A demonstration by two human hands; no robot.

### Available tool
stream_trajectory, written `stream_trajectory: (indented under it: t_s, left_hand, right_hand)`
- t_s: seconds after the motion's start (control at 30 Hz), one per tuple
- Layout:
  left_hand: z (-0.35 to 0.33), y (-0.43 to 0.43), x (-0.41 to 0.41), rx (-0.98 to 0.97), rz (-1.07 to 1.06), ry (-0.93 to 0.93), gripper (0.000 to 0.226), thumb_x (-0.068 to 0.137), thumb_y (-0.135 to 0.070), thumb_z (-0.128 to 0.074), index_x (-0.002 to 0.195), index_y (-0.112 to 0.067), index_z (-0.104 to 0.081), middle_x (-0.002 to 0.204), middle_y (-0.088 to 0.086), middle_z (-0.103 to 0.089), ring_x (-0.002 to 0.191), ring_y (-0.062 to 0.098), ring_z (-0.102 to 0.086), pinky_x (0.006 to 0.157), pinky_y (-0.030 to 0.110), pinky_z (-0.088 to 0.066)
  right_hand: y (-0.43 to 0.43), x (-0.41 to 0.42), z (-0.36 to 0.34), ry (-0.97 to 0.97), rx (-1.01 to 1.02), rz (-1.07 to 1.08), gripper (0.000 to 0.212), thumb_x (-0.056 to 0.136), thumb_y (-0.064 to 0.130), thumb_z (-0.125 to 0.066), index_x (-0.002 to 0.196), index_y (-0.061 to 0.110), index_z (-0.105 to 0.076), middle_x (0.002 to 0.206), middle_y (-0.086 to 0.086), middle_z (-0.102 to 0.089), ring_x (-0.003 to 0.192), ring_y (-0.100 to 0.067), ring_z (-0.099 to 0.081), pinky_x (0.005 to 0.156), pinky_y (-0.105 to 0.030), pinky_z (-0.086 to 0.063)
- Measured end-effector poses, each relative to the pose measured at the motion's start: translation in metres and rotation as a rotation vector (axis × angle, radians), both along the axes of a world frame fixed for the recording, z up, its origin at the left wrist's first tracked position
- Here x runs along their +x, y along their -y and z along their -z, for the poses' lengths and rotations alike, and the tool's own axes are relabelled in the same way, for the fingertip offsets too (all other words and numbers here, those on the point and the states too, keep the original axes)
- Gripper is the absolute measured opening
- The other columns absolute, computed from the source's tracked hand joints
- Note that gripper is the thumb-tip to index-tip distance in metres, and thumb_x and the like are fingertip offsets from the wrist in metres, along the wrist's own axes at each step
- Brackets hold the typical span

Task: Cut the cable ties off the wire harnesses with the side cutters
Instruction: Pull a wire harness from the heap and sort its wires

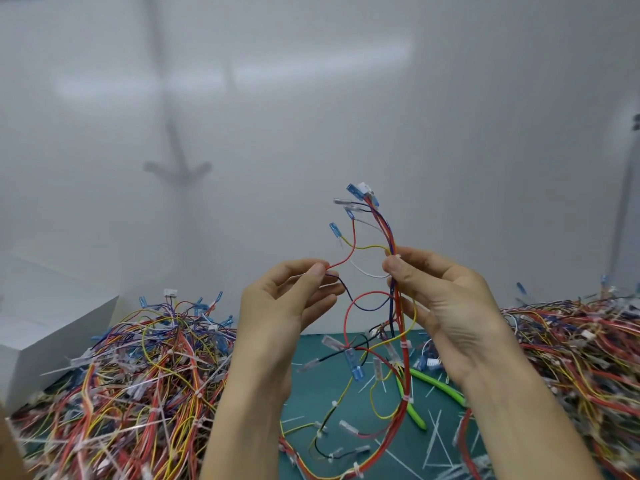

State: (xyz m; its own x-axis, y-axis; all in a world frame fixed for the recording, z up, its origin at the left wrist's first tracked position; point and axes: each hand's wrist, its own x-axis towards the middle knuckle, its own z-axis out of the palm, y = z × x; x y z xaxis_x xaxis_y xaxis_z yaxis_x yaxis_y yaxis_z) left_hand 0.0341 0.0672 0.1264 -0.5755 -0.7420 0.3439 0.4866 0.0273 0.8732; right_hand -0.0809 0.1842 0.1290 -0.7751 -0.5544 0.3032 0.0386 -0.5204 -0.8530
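Left hand (287,306) and right hand (446,299) pinch the harness (388,231) (side cutters (437,381) lie below).

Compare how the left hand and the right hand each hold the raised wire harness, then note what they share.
The left hand pinches a thin red wire that branches off sideways; the right hand pinches the harness's main bundle, which stands upright. The left hand's fingertips point right; the right hand's point left. Shared: both pinch with thumb and fingertips above the green mat, and neither holds the side cutters lying on it.
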Motion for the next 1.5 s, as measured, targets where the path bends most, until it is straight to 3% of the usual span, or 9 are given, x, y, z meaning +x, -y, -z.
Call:
stream_trajectory:
  t_s: [0.33, 0.57, 0.7, 0.83, 1.03, 1.37, 1.5]
  left_hand:
    - [-0.003, -0.007, 0.005, -0.187, 0.006, 0.131, 0.017, 0.091, 0.006, -0.058, 0.095, -0.003, -0.072, 0.091, 0.012, -0.076, 0.086, 0.023, -0.075, 0.072, 0.022, -0.059]
    - [-0.006, -0.010, 0.010, -0.366, -0.049, 0.246, 0.023, 0.095, 0.001, -0.055, 0.093, -0.011, -0.075, 0.091, 0.002, -0.076, 0.085, 0.014, -0.074, 0.079, 0.026, -0.060]
    - [-0.009, -0.007, 0.018, -0.345, -0.014, 0.224, 0.029, 0.098, 0.006, -0.046, 0.100, -0.007, -0.072, 0.092, 0.005, -0.077, 0.087, 0.018, -0.074, 0.080, 0.025, -0.059]
    - [-0.012, 0.000, 0.029, -0.319, 0.012, 0.175, 0.019, 0.094, 0.005, -0.055, 0.105, -0.004, -0.068, 0.090, 0.009, -0.077, 0.086, 0.020, -0.075, 0.076, 0.023, -0.060]
    - [-0.010, 0.010, 0.035, -0.379, -0.085, 0.196, 0.013, 0.087, 0.001, -0.067, 0.097, -0.007, -0.071, 0.080, 0.010, -0.076, 0.076, 0.020, -0.075, 0.066, 0.019, -0.057]
    - [-0.009, 0.011, 0.030, -0.321, -0.224, 0.081, 0.014, 0.078, -0.006, -0.075, 0.091, -0.008, -0.070, 0.074, 0.008, -0.075, 0.065, 0.017, -0.073, 0.060, 0.017, -0.055]
    - [-0.008, 0.013, 0.029, -0.280, -0.251, 0.066, 0.023, 0.074, -0.018, -0.076, 0.094, -0.011, -0.070, 0.080, 0.004, -0.077, 0.072, 0.019, -0.075, 0.062, 0.021, -0.058]
  right_hand:
    - [-0.005, 0.009, -0.002, -0.039, 0.010, -0.048, 0.034, 0.054, 0.023, -0.081, 0.086, 0.015, -0.075, 0.076, 0.004, -0.074, 0.068, -0.007, -0.069, 0.057, -0.018, -0.054]
    - [-0.011, 0.005, -0.002, -0.061, 0.033, -0.066, 0.028, 0.061, 0.020, -0.080, 0.088, 0.017, -0.074, 0.081, 0.003, -0.074, 0.071, -0.009, -0.069, 0.058, -0.020, -0.054]
    - [-0.013, 0.003, -0.004, -0.088, 0.053, -0.062, 0.028, 0.061, 0.022, -0.079, 0.088, 0.018, -0.075, 0.087, 0.000, -0.075, 0.074, -0.009, -0.069, 0.059, -0.020, -0.054]
    - [-0.017, 0.000, -0.004, -0.114, 0.064, -0.044, 0.025, 0.060, 0.025, -0.078, 0.084, 0.020, -0.076, 0.088, -0.003, -0.076, 0.076, -0.009, -0.069, 0.061, -0.021, -0.056]
    - [-0.017, -0.003, -0.002, -0.118, 0.083, 0.026, 0.009, 0.078, 0.014, -0.075, 0.084, 0.020, -0.076, 0.081, 0.004, -0.074, 0.072, -0.006, -0.068, 0.060, -0.021, -0.057]
    - [-0.017, -0.005, -0.002, -0.102, 0.023, 0.096, 0.011, 0.064, 0.023, -0.077, 0.075, 0.021, -0.080, 0.072, 0.006, -0.072, 0.063, -0.007, -0.065, 0.059, -0.021, -0.057]
    - [-0.015, -0.003, -0.003, -0.102, -0.004, 0.144, 0.012, 0.060, 0.026, -0.077, 0.072, 0.024, -0.080, 0.072, 0.005, -0.073, 0.062, -0.007, -0.066, 0.056, -0.019, -0.055]
